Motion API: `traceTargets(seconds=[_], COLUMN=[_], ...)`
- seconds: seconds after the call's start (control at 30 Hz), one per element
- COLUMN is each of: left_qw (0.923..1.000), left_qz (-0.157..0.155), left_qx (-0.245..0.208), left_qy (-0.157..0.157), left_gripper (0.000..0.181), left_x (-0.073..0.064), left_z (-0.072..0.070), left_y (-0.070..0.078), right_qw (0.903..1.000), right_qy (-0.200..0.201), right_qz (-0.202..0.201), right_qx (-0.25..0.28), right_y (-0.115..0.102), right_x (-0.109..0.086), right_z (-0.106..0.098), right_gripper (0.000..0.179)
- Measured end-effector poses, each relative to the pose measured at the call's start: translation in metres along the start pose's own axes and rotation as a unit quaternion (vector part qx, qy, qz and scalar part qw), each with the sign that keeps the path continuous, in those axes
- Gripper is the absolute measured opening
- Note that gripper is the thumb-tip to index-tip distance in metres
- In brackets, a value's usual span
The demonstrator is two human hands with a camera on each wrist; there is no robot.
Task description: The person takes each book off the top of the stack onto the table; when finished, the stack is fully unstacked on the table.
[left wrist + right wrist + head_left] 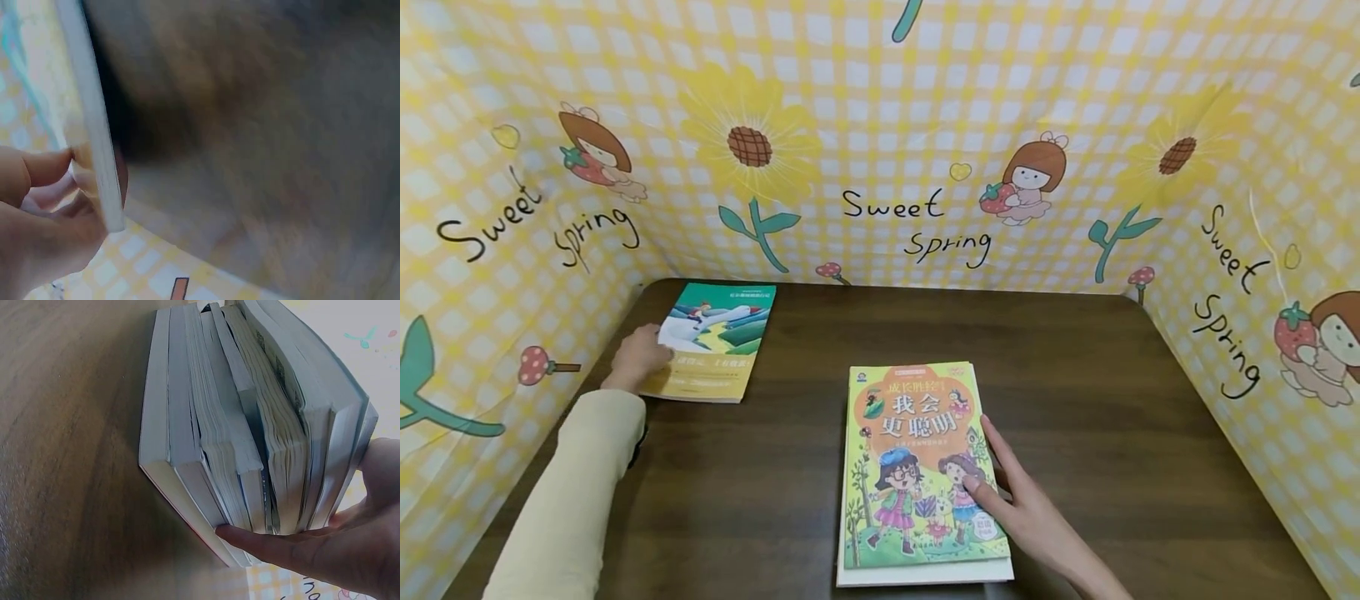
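Head view: left hand is at the far-left corner of the surface, on the near-left part of the green-and-yellow book. Left wrist confirms a pinch: thumb on the cover, a fingertip showing on the other face, little gap beyond the book's thickness. Can't tell whether the whole book is down flat or that corner is slightly raised.

Right hand is at the stack of books, near the middle of the surface. Fingers fairly straight along the side, thumb on the cover of the orange-and-green top book. I read that as steadying; no wrap under the bottom of the stack visible. Right wrist shows uneven edges, some books sitting out of line.

Step in hand, my guess: positioning one book in the corner, apart from the stack. Can't rule out a pick-up from these views.

If it's a set-down, next move calls for lowering that corner, easing the thumb off and sliding the fingers out without dragging the book. Then I'd bring the left hand to the stack and take only the top book. Watch the loose layers: a sideways push could shear the pile.
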State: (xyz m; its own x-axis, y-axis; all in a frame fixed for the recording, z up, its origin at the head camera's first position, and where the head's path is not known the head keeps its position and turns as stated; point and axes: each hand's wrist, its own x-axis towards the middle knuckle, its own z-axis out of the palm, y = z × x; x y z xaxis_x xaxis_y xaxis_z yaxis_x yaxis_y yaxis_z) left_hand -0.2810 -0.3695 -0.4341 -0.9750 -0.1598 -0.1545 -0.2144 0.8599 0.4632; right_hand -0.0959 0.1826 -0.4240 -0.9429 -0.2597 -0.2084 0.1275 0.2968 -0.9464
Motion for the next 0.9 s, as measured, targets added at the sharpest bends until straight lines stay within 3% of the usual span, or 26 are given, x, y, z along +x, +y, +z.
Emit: traceTargets(seconds=[0.2,0.33,0.43,0.6,0.73,0.8,0.9], left_qw=[0.9975,0.9958,0.9937,0.9876,0.9765,0.9713,0.9679], left_qz=[-0.009,-0.013,0.002,0.066,0.145,0.182,0.22], left_qx=[0.053,0.069,0.08,0.059,0.017,-0.009,-0.057], left_qy=[0.046,0.059,0.079,0.129,0.158,0.152,0.107], left_gripper=[0.035,0.035,0.038,0.043,0.04,0.04,0.042], left_x=[-0.009,-0.015,-0.019,-0.037,-0.067,-0.086,-0.119], left_z=[0.011,0.015,0.016,0.019,0.026,0.032,0.043], left_y=[0.008,0.012,0.018,0.049,0.088,0.108,0.135], right_qw=[0.9999,0.9999,0.9999,0.9999,0.9998,0.9997,0.9994], right_qy=[0.011,0.012,0.01,0.008,0.013,0.016,0.018], right_qz=[0.002,0.003,0.002,0.002,0.004,0.005,0.011], right_qx=[-0.006,-0.01,-0.008,-0.005,-0.012,-0.018,-0.028], right_y=[0.0,0.0,0.0,0.0,0.0,0.0,0.0], right_x=[0.001,0.0,0.0,-0.001,-0.001,-0.001,0.0], right_z=[0.001,0.001,0.001,0.0,0.0,0.0,0.0], right_gripper=[0.076,0.076,0.076,0.075,0.075,0.075,0.075])
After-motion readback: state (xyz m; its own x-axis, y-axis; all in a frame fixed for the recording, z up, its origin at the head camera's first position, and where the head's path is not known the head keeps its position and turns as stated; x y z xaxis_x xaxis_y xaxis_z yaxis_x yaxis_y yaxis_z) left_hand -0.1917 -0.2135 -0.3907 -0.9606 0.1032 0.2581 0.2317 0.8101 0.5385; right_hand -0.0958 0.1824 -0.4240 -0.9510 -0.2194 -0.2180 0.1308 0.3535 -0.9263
